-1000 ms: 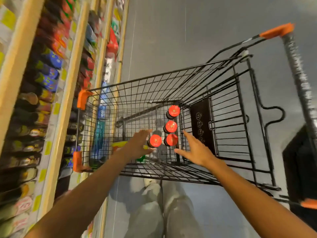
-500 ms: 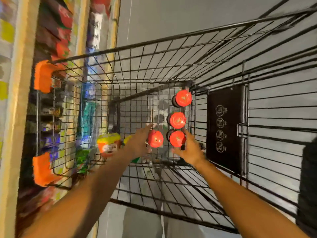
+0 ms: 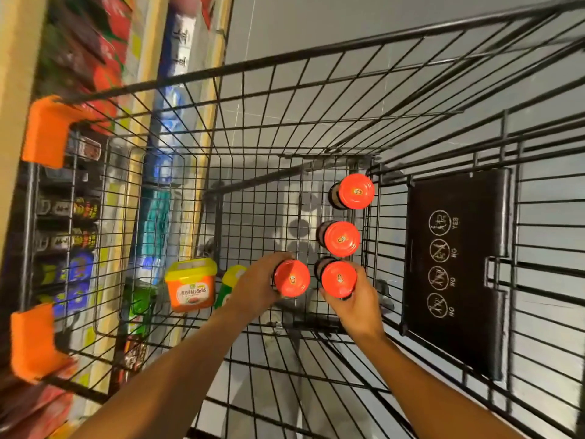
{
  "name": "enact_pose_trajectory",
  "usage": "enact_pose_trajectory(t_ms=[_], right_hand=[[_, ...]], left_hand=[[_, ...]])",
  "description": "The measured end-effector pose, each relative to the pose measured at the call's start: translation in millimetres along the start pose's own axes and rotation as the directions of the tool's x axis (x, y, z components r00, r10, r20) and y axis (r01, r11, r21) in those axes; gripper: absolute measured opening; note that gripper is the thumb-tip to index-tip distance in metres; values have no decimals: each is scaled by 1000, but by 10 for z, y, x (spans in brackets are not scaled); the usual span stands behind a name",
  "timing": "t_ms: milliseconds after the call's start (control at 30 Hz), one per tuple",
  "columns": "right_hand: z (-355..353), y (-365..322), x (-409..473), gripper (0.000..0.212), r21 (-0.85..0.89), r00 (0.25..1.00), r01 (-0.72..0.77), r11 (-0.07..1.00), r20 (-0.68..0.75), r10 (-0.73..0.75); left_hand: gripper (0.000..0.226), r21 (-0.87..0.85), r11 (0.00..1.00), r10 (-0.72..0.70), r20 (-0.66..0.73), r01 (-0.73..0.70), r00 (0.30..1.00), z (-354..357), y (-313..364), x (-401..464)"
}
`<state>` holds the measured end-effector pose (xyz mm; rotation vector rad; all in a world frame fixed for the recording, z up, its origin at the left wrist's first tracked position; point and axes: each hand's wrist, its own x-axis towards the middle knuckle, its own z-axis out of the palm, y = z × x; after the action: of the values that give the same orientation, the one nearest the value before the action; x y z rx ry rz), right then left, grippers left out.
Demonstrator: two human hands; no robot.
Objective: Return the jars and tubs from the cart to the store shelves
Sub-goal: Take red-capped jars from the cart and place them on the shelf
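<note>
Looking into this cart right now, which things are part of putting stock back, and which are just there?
Part of the job:
four red-lidded jars
orange tub
green tub
cart
store shelves
left hand and right hand, each around a jar

Just there:
black warning panel
orange corner bumpers

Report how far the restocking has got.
Nothing visibly shelved yet. In hand: the left hand and the right hand each wrap a red-lidded jar inside the cart. Left: two more jars, an orange tub and a green tub.
</note>
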<state>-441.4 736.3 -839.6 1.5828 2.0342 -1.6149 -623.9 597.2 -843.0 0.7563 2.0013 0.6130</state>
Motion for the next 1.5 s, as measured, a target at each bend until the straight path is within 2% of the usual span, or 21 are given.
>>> enact_pose_trajectory(t_ms=[100,267,433,633,733,867,967,1133,1300,1400,1500], right_hand=[[-65,-48,-87,57,-60,998,55,997,-16,-56],[-296,-365,-355,55,-88,988,150,985,36,-147],[-648,-1190,-802,52,-56,957,281,958,90,-276],[-1128,-2346,-1705,56,54,906,422,905,-47,-420],[-1347,-2807,-2151,76,103,859,511,853,-99,-503],[-1630,-3319,-2681,62,78,754,654,752,-149,-640],[-1773,-3573,-3021,62,65,691,721,690,-146,-708],[-1890,-3741,-3409,54,114,623,782,612,-159,-766],[-1945,-3893,-3636,67,141,559,827,544,-99,-823],[-1984,-4001,-3738,72,149,494,862,484,-30,-869],[-2013,-4153,-3928,68,193,422,887,419,27,-906]], left_hand=[[74,-60,998,-14,-44,11,999,-26,42,-61],[73,-164,986,13,-101,-30,995,-345,375,-384],[78,-234,966,67,-185,-111,980,-1059,1030,-958],[75,-216,956,106,-381,-200,919,-2036,1796,-1898],[77,-226,940,114,-499,-255,859,-2424,2114,-2367],[77,-203,908,152,-653,-366,742,-2756,2487,-3029],[74,-172,890,181,-717,-423,673,-2857,2645,-3394],[78,-145,880,196,-757,-453,624,-2802,2837,-3815],[78,-140,885,148,-819,-444,554,-2727,2992,-4299],[78,-135,894,82,-889,-428,451,-2663,3105,-4665],[68,-110,919,14,-951,-379,309,-2549,3217,-5085]])
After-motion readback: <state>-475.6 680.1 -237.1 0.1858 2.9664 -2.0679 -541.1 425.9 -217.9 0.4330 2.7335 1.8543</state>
